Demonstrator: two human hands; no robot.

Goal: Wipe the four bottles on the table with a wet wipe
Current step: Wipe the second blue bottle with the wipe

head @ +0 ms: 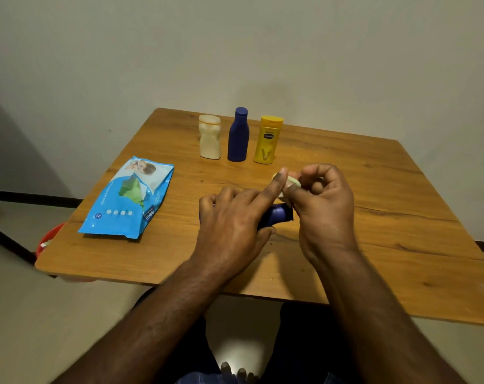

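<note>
My left hand grips a dark blue bottle lying on its side near the middle of the wooden table; only its cap end shows, and the index finger points forward. My right hand pinches a crumpled pale wet wipe just above that cap. Three bottles stand upright in a row at the back: a cream-white one, a dark blue one and a yellow one.
A blue pack of wet wipes lies flat on the table's left side, its flap open. A red bin peeks out below the table's left edge. A wall stands close behind the table.
</note>
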